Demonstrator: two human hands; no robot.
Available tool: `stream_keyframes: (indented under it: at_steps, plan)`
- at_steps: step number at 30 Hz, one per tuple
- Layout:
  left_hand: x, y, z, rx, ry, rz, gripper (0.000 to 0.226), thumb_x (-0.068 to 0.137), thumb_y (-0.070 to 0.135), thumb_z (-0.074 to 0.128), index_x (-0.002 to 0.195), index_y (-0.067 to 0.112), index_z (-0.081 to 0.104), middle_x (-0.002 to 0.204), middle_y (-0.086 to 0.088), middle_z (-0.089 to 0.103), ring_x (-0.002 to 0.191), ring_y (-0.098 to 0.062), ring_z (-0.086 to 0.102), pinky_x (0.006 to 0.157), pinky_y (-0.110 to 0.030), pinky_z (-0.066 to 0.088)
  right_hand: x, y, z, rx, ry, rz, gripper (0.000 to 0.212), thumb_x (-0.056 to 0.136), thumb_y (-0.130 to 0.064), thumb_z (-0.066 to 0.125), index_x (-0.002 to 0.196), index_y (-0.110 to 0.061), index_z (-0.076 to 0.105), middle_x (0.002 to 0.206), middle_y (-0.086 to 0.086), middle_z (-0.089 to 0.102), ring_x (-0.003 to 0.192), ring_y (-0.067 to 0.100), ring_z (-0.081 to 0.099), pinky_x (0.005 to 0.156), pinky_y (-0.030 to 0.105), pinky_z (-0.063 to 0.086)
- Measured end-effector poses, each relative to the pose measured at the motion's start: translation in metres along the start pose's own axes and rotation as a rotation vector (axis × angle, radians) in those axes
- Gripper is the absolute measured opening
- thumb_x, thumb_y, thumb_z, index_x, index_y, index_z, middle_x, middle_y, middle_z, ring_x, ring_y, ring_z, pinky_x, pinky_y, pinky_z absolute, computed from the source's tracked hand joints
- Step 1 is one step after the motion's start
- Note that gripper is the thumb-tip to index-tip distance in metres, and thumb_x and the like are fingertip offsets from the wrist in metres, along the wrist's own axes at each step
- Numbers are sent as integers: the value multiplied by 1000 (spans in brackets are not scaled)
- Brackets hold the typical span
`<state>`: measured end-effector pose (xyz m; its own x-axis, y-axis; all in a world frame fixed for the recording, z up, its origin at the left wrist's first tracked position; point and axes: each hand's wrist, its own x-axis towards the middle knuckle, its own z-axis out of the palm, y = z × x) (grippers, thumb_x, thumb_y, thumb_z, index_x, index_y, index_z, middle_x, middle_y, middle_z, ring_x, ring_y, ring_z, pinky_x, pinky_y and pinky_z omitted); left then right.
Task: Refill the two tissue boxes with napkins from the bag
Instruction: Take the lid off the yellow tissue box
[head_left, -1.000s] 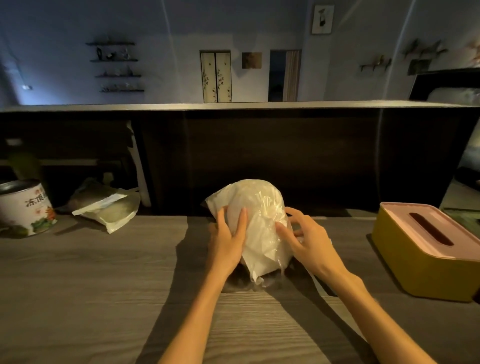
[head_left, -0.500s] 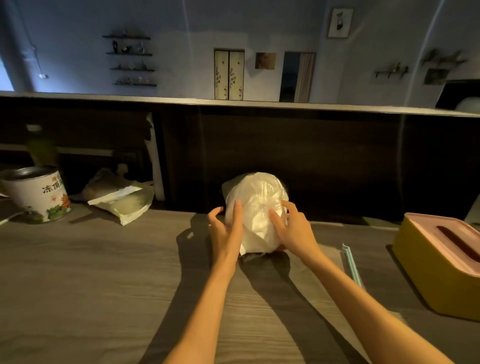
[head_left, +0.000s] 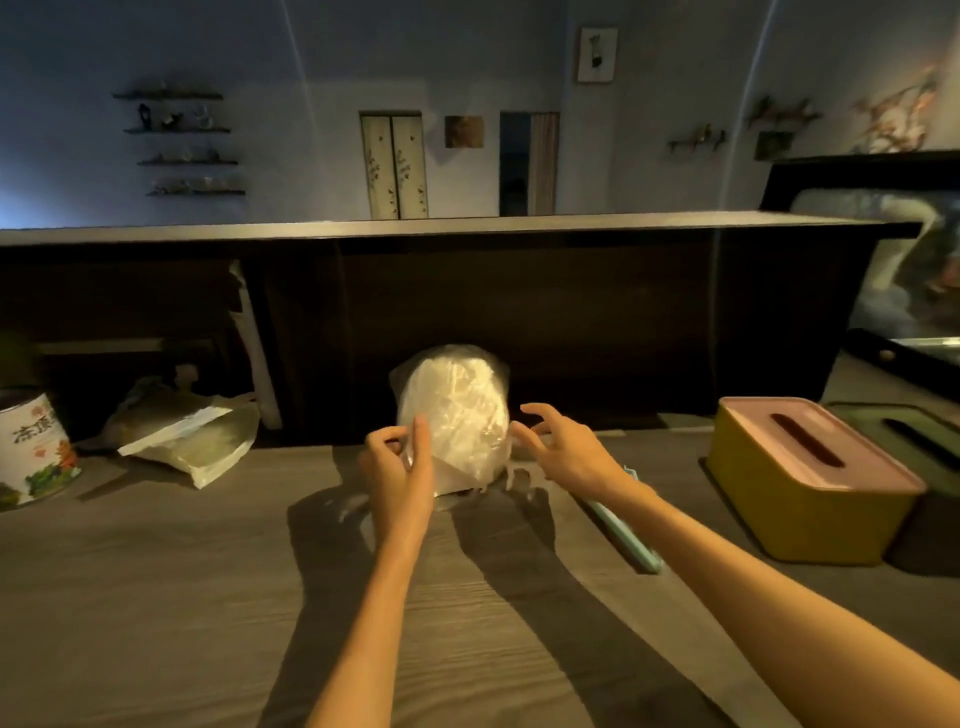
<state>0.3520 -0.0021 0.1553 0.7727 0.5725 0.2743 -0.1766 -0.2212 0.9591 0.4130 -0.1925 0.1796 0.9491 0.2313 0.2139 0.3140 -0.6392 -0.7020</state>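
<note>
Two hands work at one clear plastic bag of white napkins (head_left: 452, 415), which stands upright on the grey wood-grain bench (head_left: 156, 597), near its far edge and about midway along it, against the dark back panel. Your left hand (head_left: 397, 470) pinches the loose film on the bag's left side between thumb and fingertips. Your right hand (head_left: 563, 454) hovers just beside the bag's right side with fingers spread and lightly curled, gripping nothing.

Expect the bag to be light and soft: the film looks thin, slippery and crinkly, and the napkin stack inside will likely squash and slump if squeezed. Take hold of the slack plastic low at the mouth, not the stack itself, and pull gently so the film does not tear or spill the napkins.

Toward the bench's right edge sits the yellow rectangular tissue box with a pink slotted lid (head_left: 810, 478), lid on, with a dark slotted box (head_left: 919, 441) just beyond it. A pale blue flat strip (head_left: 631, 535) lies between the bag and the yellow box.

Compared with half a second ago, your right hand has come off the bag, and your left has gone from a flat press to a pinch.
</note>
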Motion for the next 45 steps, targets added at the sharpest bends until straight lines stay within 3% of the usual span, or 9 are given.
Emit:
stream_keyframes:
  at_steps: [6,11,15,18,26,30,35,38,45]
  plan:
    - [-26,27,-20,307,7,162,23,93,33,67,98,15,53,103,-6,54,81,-16,53,57,-22,36,-57,5,-63,-169,-80,26,49,97,-47,63,137,-20,56,126,-2,67,107,12,64,90,27,52]
    - [-47,43,-28,607,-351,307,6,95,23,64,98,17,63,105,0,59,90,-12,55,69,-20,41,-97,10,-80,-315,-11,-17,44,92,-47,70,128,-23,62,123,-4,65,106,11,63,89,29,55]
    - [-78,48,-24,654,-583,369,4,95,30,63,97,26,63,102,6,59,89,-6,58,79,-28,54,-116,29,-100,-730,267,8,58,92,-46,69,142,-22,51,139,7,55,128,28,52,107,44,46]
    - [-98,61,-19,621,-655,369,9,95,28,66,99,21,67,96,6,65,87,-6,62,81,-29,56,-126,45,-125,-886,276,203,80,93,-44,67,156,-12,29,151,22,43,140,41,39,117,54,31]
    - [-118,84,-22,623,-673,375,12,96,28,65,102,18,68,97,6,67,86,-5,62,72,-15,48,-147,65,-158,-710,223,217,79,91,-21,69,157,-12,26,145,24,47,131,43,46,111,55,38]
    - [-114,88,-26,566,-654,334,16,94,28,68,106,18,65,100,4,67,90,-8,63,80,-25,56,-148,41,-164,-552,254,84,76,85,-17,76,151,-12,38,144,18,49,132,36,46,111,49,42]
    - [-104,92,-37,419,-588,174,68,77,40,85,131,20,48,122,0,57,107,-18,61,86,-26,53,-139,-5,-157,-355,30,-141,73,86,-7,73,150,-25,43,147,1,47,137,22,43,111,40,42]
    - [-99,91,-53,333,-611,61,113,64,45,92,152,25,25,151,2,39,135,-20,44,109,-39,43,-143,-34,-144,-333,-253,-277,69,89,-4,73,148,-29,49,146,-12,44,136,6,37,114,32,36]
    - [-108,64,-94,201,-754,-96,102,65,26,93,148,31,33,136,16,50,127,-6,44,100,-23,37,-150,-61,-101,-368,-437,-429,69,86,-4,77,143,-33,53,145,-12,50,134,7,42,112,32,41]
